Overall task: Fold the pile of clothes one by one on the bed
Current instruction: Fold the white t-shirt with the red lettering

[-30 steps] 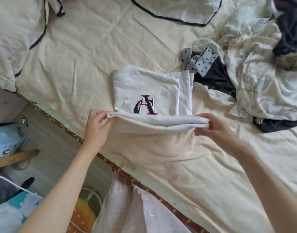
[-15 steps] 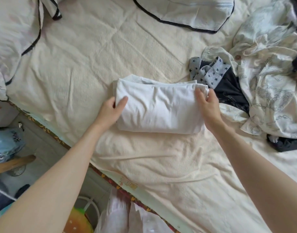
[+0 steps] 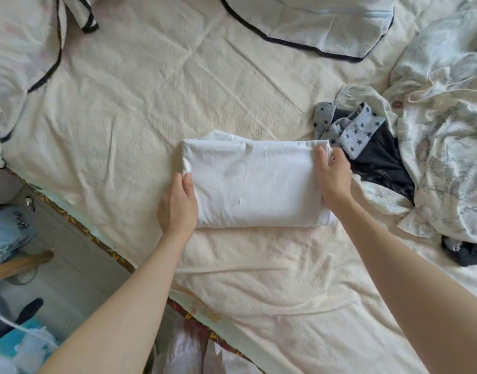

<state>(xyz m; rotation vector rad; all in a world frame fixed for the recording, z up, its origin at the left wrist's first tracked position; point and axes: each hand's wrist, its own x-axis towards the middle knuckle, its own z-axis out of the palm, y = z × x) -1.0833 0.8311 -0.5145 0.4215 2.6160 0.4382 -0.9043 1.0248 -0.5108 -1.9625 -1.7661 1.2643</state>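
A white shirt [image 3: 254,184] lies folded into a thick rectangle in the middle of the cream bed [image 3: 151,103]. My left hand [image 3: 178,209] holds its left end, thumb on top and fingers hidden beneath. My right hand [image 3: 336,179] holds its right end, thumb over the top and fingers curled at the side. The unfolded pile [image 3: 442,163] of pale printed clothes lies at the right. A grey star-print piece [image 3: 353,130] and a dark garment [image 3: 380,163] lie at the pile's near edge, just past my right hand.
Black-trimmed white bedding lies at the top [image 3: 313,22] and at the far left [image 3: 15,63]. The bed's patterned edge [image 3: 78,225] runs diagonally at lower left, with floor and blue items [image 3: 7,233] beyond it. Bare sheet stretches above and below the shirt.
The shirt's near half was lifted and folded away over the logo, hiding it. Both hands then slid to the ends of the folded bundle and now hold it.
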